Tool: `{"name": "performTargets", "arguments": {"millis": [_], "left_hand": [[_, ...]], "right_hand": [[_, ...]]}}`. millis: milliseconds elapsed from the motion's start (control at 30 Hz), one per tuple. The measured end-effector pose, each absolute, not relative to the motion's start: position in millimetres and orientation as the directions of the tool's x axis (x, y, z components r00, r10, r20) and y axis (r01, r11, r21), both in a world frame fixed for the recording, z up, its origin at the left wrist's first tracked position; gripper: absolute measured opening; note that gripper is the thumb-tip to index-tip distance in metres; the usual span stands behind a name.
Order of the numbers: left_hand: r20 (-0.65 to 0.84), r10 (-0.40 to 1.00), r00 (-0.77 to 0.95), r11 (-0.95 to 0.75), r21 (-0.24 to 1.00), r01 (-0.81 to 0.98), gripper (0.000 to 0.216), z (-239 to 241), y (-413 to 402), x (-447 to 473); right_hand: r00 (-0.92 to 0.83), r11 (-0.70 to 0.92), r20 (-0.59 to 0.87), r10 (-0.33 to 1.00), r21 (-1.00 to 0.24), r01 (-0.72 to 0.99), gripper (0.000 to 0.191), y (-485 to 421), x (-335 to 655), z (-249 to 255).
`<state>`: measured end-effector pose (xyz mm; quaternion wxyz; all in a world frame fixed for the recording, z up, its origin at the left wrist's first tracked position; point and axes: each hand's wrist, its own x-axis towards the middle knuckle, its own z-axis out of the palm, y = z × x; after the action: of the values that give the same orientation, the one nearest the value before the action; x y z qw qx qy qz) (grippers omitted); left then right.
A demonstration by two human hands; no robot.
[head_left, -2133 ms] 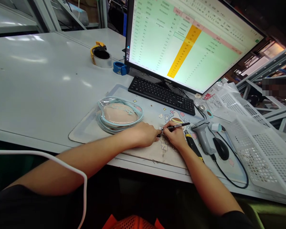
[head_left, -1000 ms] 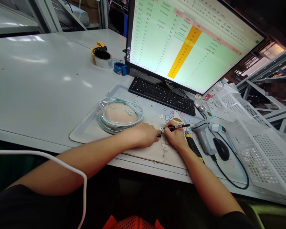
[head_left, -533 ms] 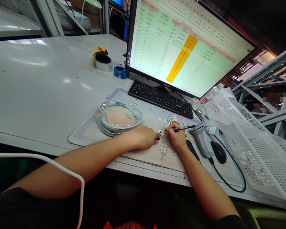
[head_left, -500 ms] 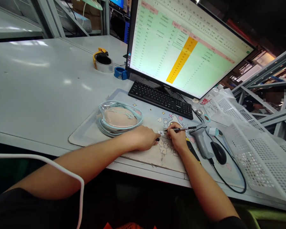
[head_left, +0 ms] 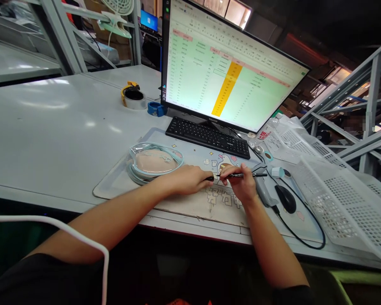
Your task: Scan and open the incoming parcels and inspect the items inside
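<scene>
My right hand (head_left: 243, 185) grips a slim dark pen (head_left: 258, 174) between thumb and fingers, its tip pointing left. Facing that tip is a short black pen cap (head_left: 210, 178), pinched in my left hand (head_left: 189, 179). Tip and cap are close together, with a small gap between them. Both hands are over the printed desk mat (head_left: 184, 203). Left of my left hand lies a coiled pale-blue cable in clear plastic (head_left: 157, 163). The small white label seen earlier cannot be made out clearly now.
A grey barcode scanner (head_left: 266, 192) and black mouse (head_left: 285, 198) lie to the right, near white perforated baskets (head_left: 346, 199). Behind the hands are a keyboard (head_left: 206, 137) and monitor (head_left: 222, 67). Tape dispensers (head_left: 133, 96) stand at the back left.
Both hands have lifted from the label. My left hand now points the cap at the pen, and my right hand has turned the pen level. The view has tilted up slightly.
</scene>
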<state>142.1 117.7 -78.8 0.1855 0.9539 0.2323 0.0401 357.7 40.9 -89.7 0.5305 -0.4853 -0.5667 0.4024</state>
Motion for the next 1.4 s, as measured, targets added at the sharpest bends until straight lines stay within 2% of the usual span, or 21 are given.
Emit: {"name": "performTargets", "arguments": {"millis": [133,233,400,467,533,600,667,733,767,833,900,933,1033,1067,1133,1233,1400], "left_hand": [[0.036,0.454,0.89,-0.826,0.393,0.405,0.04,-82.2,119.7,142.4],[0.04,0.435,0.9,-0.839,0.379,0.389,0.043,-84.5,119.5,143.1],[0.069,0.395,0.916,-0.907,0.188,0.377,0.049,-90.9,111.3,149.7],[0.081,0.394,0.915,-0.912,0.158,0.379,0.05,-92.1,107.8,154.2],[0.112,0.397,0.911,-0.906,0.209,0.369,0.053,-90.5,106.7,159.0],[0.168,0.403,0.899,-0.886,0.318,0.338,0.059,-86.0,108.4,161.9],[0.251,0.421,0.871,-0.853,0.435,0.287,0.063,-79.2,110.9,160.3],[0.338,0.446,0.829,-0.825,0.515,0.234,0.056,-71.5,111.7,151.2],[0.388,0.463,0.797,-0.816,0.538,0.212,0.049,-68.0,111.2,143.2],[0.483,0.514,0.709,-0.802,0.564,0.197,0.043,-63.8,109.8,119.5],[0.551,0.579,0.602,-0.79,0.562,0.245,0.045,-65.9,111.0,87.2],[0.566,0.6,0.566,-0.787,0.544,0.29,0.047,-69.6,113.1,69.3],[0.485,0.671,0.56,-0.74,0.485,0.467,0.063,-88.7,123.4,19.0],[0.423,0.705,0.57,-0.708,0.47,0.527,0.072,-96.1,126.5,6.2],[0.312,0.757,0.574,-0.65,0.439,0.62,0.085,-109.6,129.9,-10.7],[0.292,0.776,0.559,-0.629,0.424,0.652,0.076,-122.9,128.5,-16.4],[0.413,0.79,0.454,-0.611,0.472,0.635,0.057,-127.9,124.2,-6.2]], "right_hand": [[0.009,0.18,0.184,0.983,-0.967,0.182,0.072,42.3,353.0,-94.1],[-0.013,0.204,0.206,0.979,-0.958,0.203,0.067,45.2,347.6,-105.1],[-0.062,0.334,0.338,0.939,-0.853,0.401,0.06,46.6,331.3,-113.8],[-0.089,0.387,0.391,0.916,-0.808,0.444,0.06,47.5,329.2,-110.2],[-0.031,0.423,0.461,0.887,-0.783,0.457,0.058,50.9,334.2,-105.4],[0.172,0.382,0.501,0.848,-0.804,0.455,0.06,57.6,345.5,-102.8],[0.394,0.236,0.445,0.805,-0.848,0.476,0.062,66.2,359.2,-103.5],[0.479,0.012,0.354,0.803,-0.813,0.582,0.059,73.4,370.7,-106.2],[0.469,-0.105,0.308,0.828,-0.736,0.669,0.055,75.5,374.7,-107.4],[0.421,-0.272,0.208,0.883,-0.505,0.819,0.049,75.4,378.9,-108.7],[0.379,-0.319,0.141,0.915,-0.322,0.891,0.043,70.3,379.0,-108.7],[0.357,-0.306,0.158,0.921,-0.273,0.912,0.041,66.6,378.0,-108.5],[0.211,-0.152,0.297,0.931,-0.21,0.966,0.043,56.3,372.8,-109.6],[0.131,-0.072,0.306,0.943,-0.196,0.978,0.042,54.3,370.5,-110.7],[-0.035,0.079,0.234,0.972,-0.181,0.98,0.034,53.2,364.6,-114.1],[-0.143,0.158,0.11,0.984,-0.147,0.976,0.024,56.3,354.0,-118.9],[-0.087,0.096,0.061,0.994,-0.16,0.982,0.02,62.0,345.7,-119.6]]}}
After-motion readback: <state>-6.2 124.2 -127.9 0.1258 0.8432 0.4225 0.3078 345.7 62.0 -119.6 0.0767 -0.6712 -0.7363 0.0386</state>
